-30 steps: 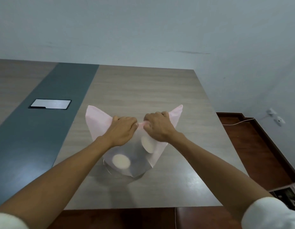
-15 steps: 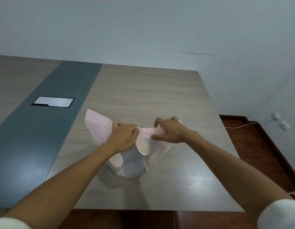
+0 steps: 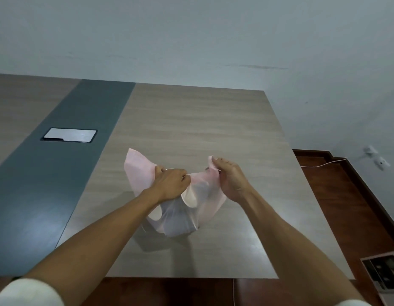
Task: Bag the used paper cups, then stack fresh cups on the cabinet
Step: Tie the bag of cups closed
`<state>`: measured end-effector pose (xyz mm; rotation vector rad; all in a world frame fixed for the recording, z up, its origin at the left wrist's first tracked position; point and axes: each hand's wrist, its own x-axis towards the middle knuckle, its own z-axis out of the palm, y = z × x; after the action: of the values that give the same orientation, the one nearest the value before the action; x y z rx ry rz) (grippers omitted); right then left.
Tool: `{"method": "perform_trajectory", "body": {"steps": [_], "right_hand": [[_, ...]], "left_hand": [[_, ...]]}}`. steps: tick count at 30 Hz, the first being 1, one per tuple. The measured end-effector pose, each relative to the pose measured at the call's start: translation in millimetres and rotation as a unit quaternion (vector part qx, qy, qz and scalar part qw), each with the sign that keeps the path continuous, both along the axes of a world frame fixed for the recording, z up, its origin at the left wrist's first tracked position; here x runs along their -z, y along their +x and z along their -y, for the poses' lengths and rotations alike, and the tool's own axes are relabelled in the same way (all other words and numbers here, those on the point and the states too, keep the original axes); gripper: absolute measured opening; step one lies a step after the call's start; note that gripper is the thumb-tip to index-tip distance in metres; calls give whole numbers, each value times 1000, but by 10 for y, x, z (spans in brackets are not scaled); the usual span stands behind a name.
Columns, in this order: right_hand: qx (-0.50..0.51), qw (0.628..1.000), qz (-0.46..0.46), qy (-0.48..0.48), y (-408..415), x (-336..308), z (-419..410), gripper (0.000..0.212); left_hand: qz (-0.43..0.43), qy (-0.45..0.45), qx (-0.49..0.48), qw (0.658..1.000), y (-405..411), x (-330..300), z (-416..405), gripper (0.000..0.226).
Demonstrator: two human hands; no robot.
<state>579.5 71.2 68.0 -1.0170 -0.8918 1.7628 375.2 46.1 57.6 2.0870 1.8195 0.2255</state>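
While the pink bag (image 3: 209,206) sits on the bench (image 3: 191,120) with paper cups (image 3: 190,196) showing through it, the two hands are farther apart than before. The left hand (image 3: 171,184) has its fingers shut tight on one bag ear. The right hand (image 3: 230,181) has slid out and pinches the other ear. A silver plate (image 3: 69,135) lies well apart on the grey strip (image 3: 59,173).

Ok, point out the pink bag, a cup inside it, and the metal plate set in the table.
pink bag (image 3: 137,171), head view, left upper flap.
cup (image 3: 191,196), head view, rim seen through the plastic.
metal plate (image 3: 69,135), head view, centre.
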Motion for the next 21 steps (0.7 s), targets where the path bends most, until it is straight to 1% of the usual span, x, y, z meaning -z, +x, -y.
{"method": "perform_trajectory", "body": {"steps": [1,2,3,4,5,6,7,8,9,10,11,12,13,14,15,16,17,18,19,20,21], "right_hand": [[19,999,32,19,-88,53,8,17],[27,993,109,46,-168,107,10,20],[23,970,227,84,-239,163,21,29],[7,923,363,130,-291,229,38,39],[-11,862,477,169,-343,277,73,47],[-16,810,549,204,-386,301,102,53],[-9,773,589,236,-419,308,138,59],[2,748,612,256,-441,347,136,65],[12,728,631,268,-466,351,143,71],[17,714,647,267,-480,384,123,78],[19,700,662,265,-496,389,112,84],[20,690,674,263,-509,392,106,91],[20,683,683,260,-523,394,102,96],[19,676,689,260,-536,393,100,100],[18,670,696,257,-540,395,93,103],[15,666,701,256,-546,400,85,105],[12,664,705,251,-557,393,77,105],[10,663,707,246,-566,392,63,106],[6,661,711,241,-578,383,58,106],[0,656,716,239,-589,369,50,107],[-5,649,722,239,-600,353,47,107]], "left_hand": [[-1,1,6,1000,22,9,2,36],[0,1,11,1000,33,15,9,38],[3,-1,16,1000,36,19,23,39],[6,-2,22,1000,28,15,41,39],[3,0,33,999,2,2,72,38],[-16,5,46,999,-40,-16,105,37],[-49,24,56,997,-104,-26,153,36],[-93,67,64,991,-193,-35,198,40],[-139,129,71,979,-302,-57,256,47],[-166,208,71,961,-418,-89,325,51],[-161,286,62,942,-539,-121,395,55],[-135,349,41,926,-655,-149,469,62],[-99,381,13,919,-767,-163,541,73],[-48,382,-20,923,-872,-158,609,87],[20,352,-56,934,-952,-121,665,103],[104,293,-95,946,-1013,-53,729,117],[193,214,-136,948,-1058,26,794,129],[266,138,-171,939,-1094,123,836,137],[308,80,-192,928,-1120,204,863,141],[316,43,-199,927,-1126,265,862,141],[306,30,-194,932,-1105,301,845,137]]}}
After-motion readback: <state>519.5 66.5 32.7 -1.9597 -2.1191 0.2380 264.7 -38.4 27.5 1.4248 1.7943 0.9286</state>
